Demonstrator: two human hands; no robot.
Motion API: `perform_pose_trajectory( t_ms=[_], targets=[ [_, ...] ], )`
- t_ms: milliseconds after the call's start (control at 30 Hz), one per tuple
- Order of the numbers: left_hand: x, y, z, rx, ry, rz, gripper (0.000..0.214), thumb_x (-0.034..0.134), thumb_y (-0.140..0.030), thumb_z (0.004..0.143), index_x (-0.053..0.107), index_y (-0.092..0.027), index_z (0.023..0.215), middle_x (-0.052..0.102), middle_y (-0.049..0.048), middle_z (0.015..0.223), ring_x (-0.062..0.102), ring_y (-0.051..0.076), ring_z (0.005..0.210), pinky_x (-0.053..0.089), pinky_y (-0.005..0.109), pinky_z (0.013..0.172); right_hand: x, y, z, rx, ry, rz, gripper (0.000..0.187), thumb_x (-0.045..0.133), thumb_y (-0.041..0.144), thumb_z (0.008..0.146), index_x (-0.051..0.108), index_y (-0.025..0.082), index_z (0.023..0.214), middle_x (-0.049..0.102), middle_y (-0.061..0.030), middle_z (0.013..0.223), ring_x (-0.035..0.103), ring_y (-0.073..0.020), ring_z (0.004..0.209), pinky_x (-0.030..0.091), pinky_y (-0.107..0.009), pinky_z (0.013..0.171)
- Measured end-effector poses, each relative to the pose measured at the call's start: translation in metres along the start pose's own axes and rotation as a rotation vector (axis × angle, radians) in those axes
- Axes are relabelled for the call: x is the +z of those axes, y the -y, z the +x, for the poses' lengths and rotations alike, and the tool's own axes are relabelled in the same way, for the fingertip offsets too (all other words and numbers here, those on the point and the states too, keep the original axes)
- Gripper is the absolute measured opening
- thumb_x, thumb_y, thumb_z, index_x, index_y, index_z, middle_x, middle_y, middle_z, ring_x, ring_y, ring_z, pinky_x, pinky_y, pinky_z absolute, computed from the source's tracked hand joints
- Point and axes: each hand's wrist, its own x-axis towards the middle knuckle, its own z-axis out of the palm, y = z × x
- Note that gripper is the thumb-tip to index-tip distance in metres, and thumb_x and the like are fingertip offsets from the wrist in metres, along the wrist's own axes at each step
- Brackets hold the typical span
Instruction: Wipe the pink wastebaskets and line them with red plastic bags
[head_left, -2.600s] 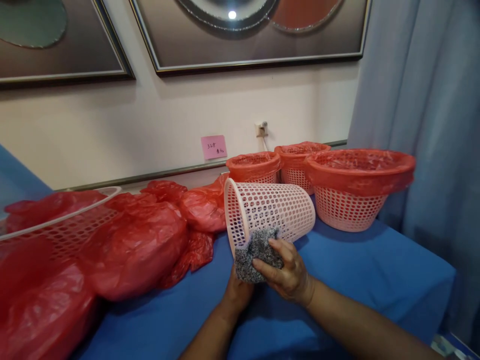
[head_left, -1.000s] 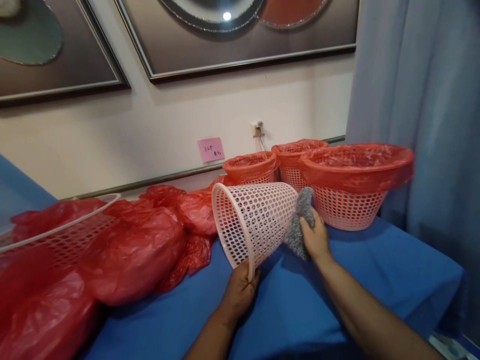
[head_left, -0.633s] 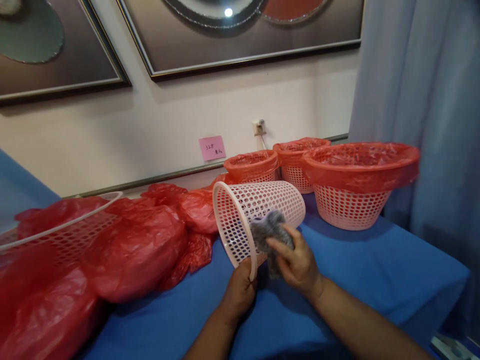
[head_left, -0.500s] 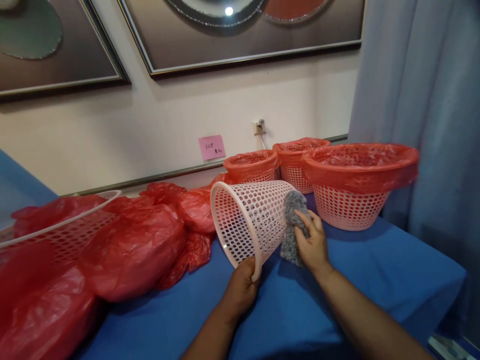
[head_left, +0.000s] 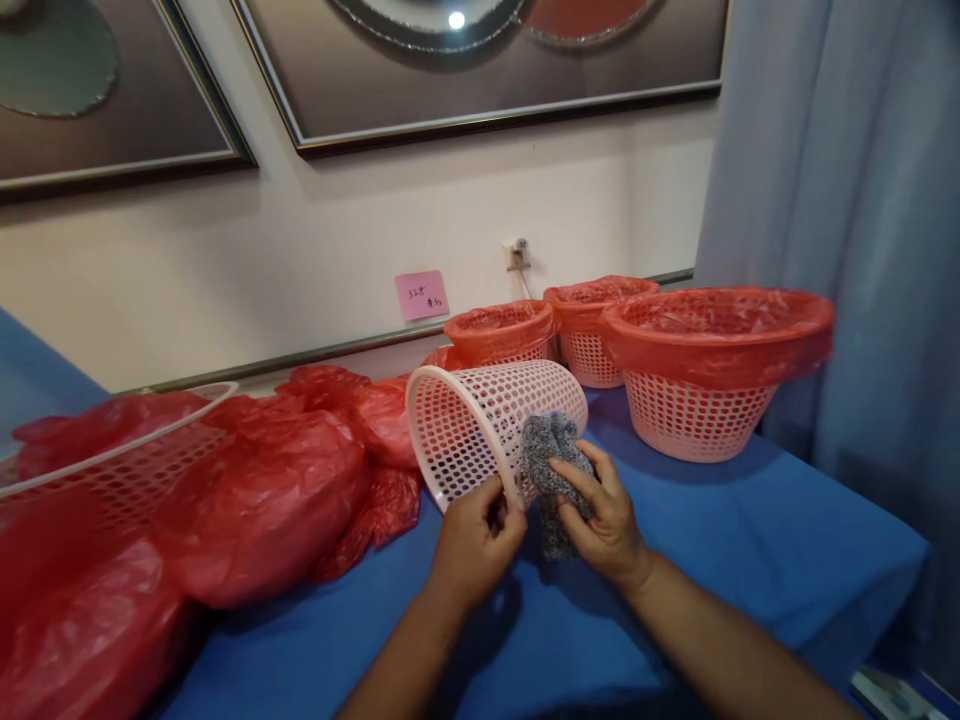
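Observation:
A pale pink perforated plastic wastebasket (head_left: 510,395) lies tipped on its side, its mouth facing left and toward me. My left hand (head_left: 478,540) pinches the lower part of its rim, fingers closed. In my right hand (head_left: 604,515) is a grey fuzzy cleaning cloth (head_left: 555,460), pressed against the basket's outer wall just behind the rim. The cloth's lower end hangs down below the fingers. Part of the basket's near side is hidden behind the cloth and my hands.
Behind stand a wide red-lined basket (head_left: 705,400), and two smaller lined ones (head_left: 592,345) (head_left: 499,330). Red plastic bags (head_left: 270,490) and another basket (head_left: 135,470) fill the left. A blue cloth (head_left: 750,560) covers the table, whose edge falls away at right. A pink note (head_left: 421,295) is on the wall.
My right hand has slid the cloth along the basket from near its base toward the rim. The basket has shifted slightly left, and my left hand has changed its hold on the rim.

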Motion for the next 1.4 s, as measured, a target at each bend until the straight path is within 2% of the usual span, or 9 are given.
perform_pose_trajectory(
  t_ms=[133,300,567,633,733,967,1033,1267,1400],
  targets=[
    [0.008,0.004,-0.01,0.025,0.031,0.164,0.014,0.058,-0.022,0.078,0.067,-0.02,0.089,0.069,0.0047,0.086,0.064,0.022,0.079,0.049,0.031,0.071,-0.006,0.008,0.0,-0.209,0.018,-0.018,0.064,0.058,0.015,0.086,0.052,0.033,0.148,0.041,-0.0114,0.151,0.059,-0.0297,0.13,0.059,-0.046,0.1],
    [0.013,0.017,-0.019,-0.033,0.148,0.118,0.016,0.058,-0.029,0.085,0.071,-0.023,0.094,0.077,0.0097,0.094,0.071,0.028,0.085,0.053,0.035,0.074,-0.001,0.025,-0.006,-0.385,0.124,0.028,0.06,0.056,0.017,0.085,0.056,0.034,0.143,0.047,-0.0089,0.147,0.064,-0.0246,0.121,0.062,-0.038,0.091],
    [0.007,0.059,-0.034,0.051,0.178,0.304,0.011,0.049,-0.016,0.081,0.056,-0.021,0.075,0.066,0.0041,0.078,0.063,0.02,0.07,0.048,0.029,0.066,0.002,-0.056,0.009,0.535,-0.279,-0.086,0.043,0.057,0.028,0.089,0.066,0.023,0.131,0.059,-0.0131,0.131,0.059,-0.0305,0.125,0.046,-0.058,0.112],
    [0.01,0.07,-0.038,0.07,0.173,0.324,0.011,0.05,-0.015,0.079,0.059,-0.021,0.077,0.068,0.0057,0.083,0.065,0.021,0.075,0.05,0.03,0.07,0.001,-0.069,0.012,0.639,-0.316,-0.068,0.046,0.057,0.032,0.089,0.064,0.02,0.133,0.062,-0.0134,0.127,0.061,-0.0302,0.121,0.045,-0.06,0.112],
    [0.015,0.08,-0.041,0.074,0.173,0.337,0.023,0.051,-0.014,0.077,0.066,-0.019,0.094,0.072,0.0098,0.1,0.069,0.026,0.091,0.055,0.036,0.083,0.002,-0.051,0.008,0.46,-0.229,-0.096,0.047,0.058,0.028,0.09,0.062,0.023,0.136,0.056,-0.0139,0.136,0.056,-0.031,0.13,0.044,-0.058,0.114],
    [0.019,0.085,-0.046,0.11,0.216,0.277,0.029,0.055,-0.02,0.083,0.071,-0.022,0.107,0.073,0.011,0.108,0.069,0.028,0.1,0.056,0.039,0.092,0.006,0.029,-0.014,-0.328,0.132,0.008,0.065,0.059,0.017,0.083,0.053,0.033,0.146,0.042,-0.0099,0.152,0.061,-0.0278,0.126,0.062,-0.042,0.093],
    [0.018,0.084,-0.046,0.103,0.214,0.294,0.031,0.055,-0.018,0.081,0.071,-0.021,0.108,0.073,0.0116,0.111,0.068,0.029,0.102,0.056,0.041,0.094,0.005,0.02,-0.012,-0.231,0.098,-0.005,0.061,0.058,0.016,0.084,0.056,0.033,0.143,0.045,-0.0098,0.15,0.06,-0.0279,0.128,0.06,-0.044,0.098],
    [0.022,0.073,-0.04,0.009,0.296,0.427,0.031,0.051,-0.009,0.077,0.069,-0.02,0.1,0.07,0.012,0.104,0.069,0.03,0.098,0.055,0.04,0.089,-0.003,-0.067,0.009,0.663,-0.287,0.006,0.043,0.059,0.034,0.087,0.068,0.021,0.127,0.066,-0.0099,0.119,0.062,-0.029,0.117,0.048,-0.055,0.11],
    [0.025,0.072,-0.04,0.015,0.311,0.439,0.034,0.051,-0.007,0.08,0.068,-0.02,0.106,0.071,0.0134,0.107,0.069,0.031,0.101,0.055,0.04,0.088,-0.006,-0.047,0.005,0.474,-0.245,-0.052,0.044,0.059,0.03,0.087,0.066,0.022,0.13,0.062,-0.0121,0.129,0.06,-0.0303,0.124,0.048,-0.055,0.11]
  ],
)
